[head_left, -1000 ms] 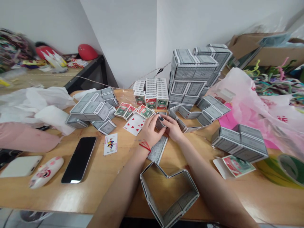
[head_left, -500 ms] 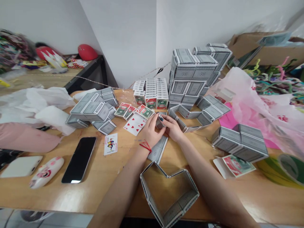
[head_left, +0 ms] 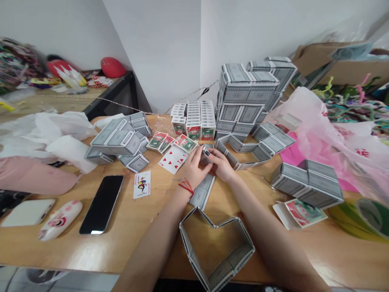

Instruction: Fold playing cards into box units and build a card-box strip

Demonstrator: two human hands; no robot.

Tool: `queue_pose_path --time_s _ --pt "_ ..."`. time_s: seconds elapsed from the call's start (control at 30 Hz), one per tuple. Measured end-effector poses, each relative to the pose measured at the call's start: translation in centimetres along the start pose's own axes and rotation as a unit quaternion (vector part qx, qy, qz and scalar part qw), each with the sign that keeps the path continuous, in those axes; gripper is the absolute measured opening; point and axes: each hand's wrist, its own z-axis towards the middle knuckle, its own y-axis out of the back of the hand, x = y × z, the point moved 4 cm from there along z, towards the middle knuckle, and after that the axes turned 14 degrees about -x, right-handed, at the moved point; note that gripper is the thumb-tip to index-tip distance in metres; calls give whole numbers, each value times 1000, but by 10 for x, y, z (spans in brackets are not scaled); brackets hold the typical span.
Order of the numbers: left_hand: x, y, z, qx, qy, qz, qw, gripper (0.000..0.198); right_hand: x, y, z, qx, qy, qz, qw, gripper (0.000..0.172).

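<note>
My left hand (head_left: 195, 165), with a red string bracelet at its wrist, and my right hand (head_left: 221, 165) meet at the middle of the table. Between their curled fingers is a small grey-backed folded playing card (head_left: 204, 159), mostly covered by the fingers. Just below, a strip of grey-backed cards (head_left: 202, 192) lies flat, partly under my left wrist. Nearer me, between my forearms, stands a heart-shaped frame of folded cards (head_left: 223, 269). Left of my left hand lie face-up heart cards (head_left: 172, 159); behind it rests a red-and-green card box (head_left: 186, 143).
A tall stack of card-built blocks (head_left: 240, 95) stands behind my right hand, with an open card frame (head_left: 246, 165) before it. More card blocks (head_left: 115, 136) sit left. A phone (head_left: 101, 205), joker card (head_left: 142, 185), green-yellow tape roll (head_left: 361, 219) and pink plastic bag (head_left: 319, 117) lie around.
Both hands stay in the same place around the folded card, with barely any movement. The view has shifted very slightly.
</note>
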Motion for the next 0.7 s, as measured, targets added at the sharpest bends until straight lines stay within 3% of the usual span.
queue_pose_path --time_s 0.23,0.7 --pt "-2 -1 1 15 7 -10 1000 55 -3 4 1 19 -43 26 999 26" --pt "-2 0 0 0 -24 -10 1000 56 -1 1 -2 22 -37 20 999 27"
